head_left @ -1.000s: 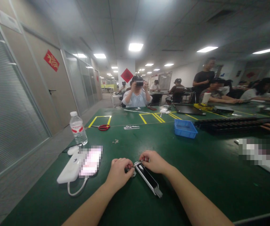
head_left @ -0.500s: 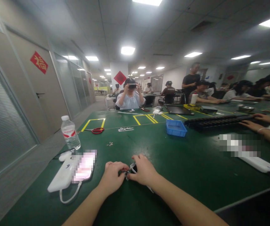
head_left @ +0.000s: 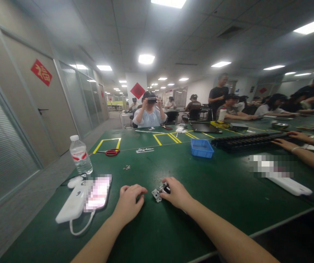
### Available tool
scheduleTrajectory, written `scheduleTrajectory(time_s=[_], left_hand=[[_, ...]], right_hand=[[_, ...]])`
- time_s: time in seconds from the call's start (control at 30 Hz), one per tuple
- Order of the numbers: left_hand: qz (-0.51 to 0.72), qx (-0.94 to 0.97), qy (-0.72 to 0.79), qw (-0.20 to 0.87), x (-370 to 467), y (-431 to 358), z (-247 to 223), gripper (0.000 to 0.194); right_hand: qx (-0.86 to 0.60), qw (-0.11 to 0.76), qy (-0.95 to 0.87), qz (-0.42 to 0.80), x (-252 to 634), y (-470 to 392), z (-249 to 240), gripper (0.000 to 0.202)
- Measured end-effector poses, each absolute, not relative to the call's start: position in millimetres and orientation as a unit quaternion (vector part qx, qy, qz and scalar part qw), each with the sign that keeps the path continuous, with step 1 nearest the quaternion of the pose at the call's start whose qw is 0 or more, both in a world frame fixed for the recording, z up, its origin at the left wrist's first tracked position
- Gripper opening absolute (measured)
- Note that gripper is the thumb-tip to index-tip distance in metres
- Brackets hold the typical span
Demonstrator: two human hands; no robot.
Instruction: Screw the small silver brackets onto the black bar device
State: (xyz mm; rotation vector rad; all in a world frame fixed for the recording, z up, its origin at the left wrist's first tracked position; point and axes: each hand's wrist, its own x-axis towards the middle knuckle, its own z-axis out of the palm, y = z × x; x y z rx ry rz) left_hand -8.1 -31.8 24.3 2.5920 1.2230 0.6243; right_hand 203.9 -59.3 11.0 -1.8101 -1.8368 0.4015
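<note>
My right hand [head_left: 176,193] grips a small metal part [head_left: 157,194] with a dark piece beside it, just above the green table [head_left: 200,182]. Thumb and fingers wrap its right side, and the silver plate end with holes sticks out to the left. My left hand [head_left: 131,199] is a short way left of the part, fingers curved and thumb apart, with nothing between them. Several small rings [head_left: 127,167] lie on the table beyond my left hand.
At the left are a water bottle [head_left: 80,155], a white power bank [head_left: 73,204] and a phone [head_left: 99,193]. Farther back are red scissors [head_left: 112,152], a blue tray [head_left: 201,148] and a black rack [head_left: 244,141]. Another person's hands [head_left: 285,144] rest at the right.
My left hand has come away from the metal part. My right hand has moved slightly right with the part, which now shows more of its plate.
</note>
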Motion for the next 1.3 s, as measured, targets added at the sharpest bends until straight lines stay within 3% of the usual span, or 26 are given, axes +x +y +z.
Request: scheduleTrajectory(time_s=[0.67, 1.07, 1.3], left_hand=[[0.179, 0.88, 0.419, 0.133, -6, -30, 19, 0.02], [0.168, 0.881, 0.42, 0.137, -4, -31, 22, 0.021], [0.178, 0.887, 0.401, 0.142, -5, -29, 19, 0.021]], right_hand=[[-0.887, 0.175, -0.427, -0.01, 494, -109, -5, 0.031], [-0.891, 0.131, -0.434, 0.016, 511, -115, 6, 0.041], [-0.835, 0.111, -0.533, -0.081, 507, -113, -1, 0.023]])
